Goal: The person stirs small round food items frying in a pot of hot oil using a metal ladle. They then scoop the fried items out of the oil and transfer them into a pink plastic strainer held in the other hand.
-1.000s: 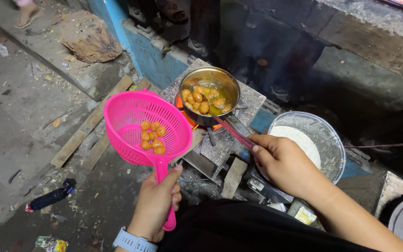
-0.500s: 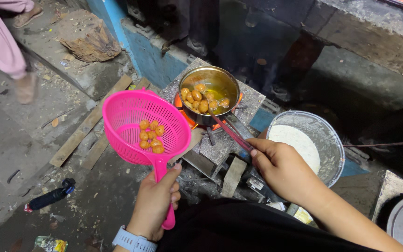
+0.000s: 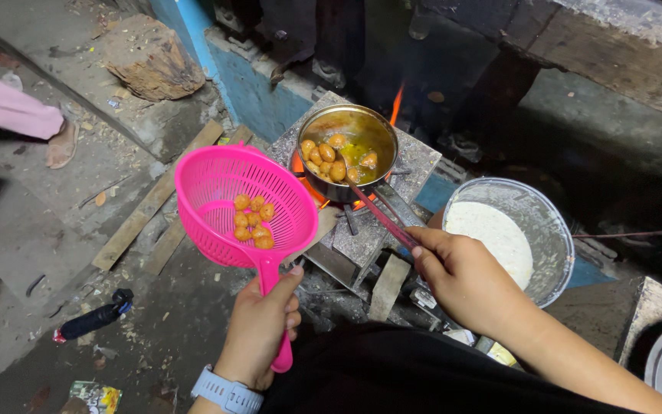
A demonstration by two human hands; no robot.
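My left hand (image 3: pixel 260 328), with a white watch at the wrist, grips the handle of a pink plastic strainer (image 3: pixel 216 184) that carries several golden fried balls (image 3: pixel 253 220). It hovers just left of a small metal pan (image 3: pixel 349 146) of hot oil with more fried balls floating in it, set on a stone stove with flames under and behind it. My right hand (image 3: pixel 463 277) holds a thin red-handled utensil (image 3: pixel 383 218) whose far end reaches into the pan.
A steel bowl of white batter (image 3: pixel 549 222) stands right of the stove. Wooden planks (image 3: pixel 155 201) and a dark bottle (image 3: pixel 93 318) lie on the dirty floor at left. Another person's pink-clothed leg and sandalled foot (image 3: pixel 61 144) pass at far left. A blue wall edge (image 3: pixel 250 92) runs behind.
The other person has walked further along the left side. My hands, strainer and utensil stay nearly where they were.
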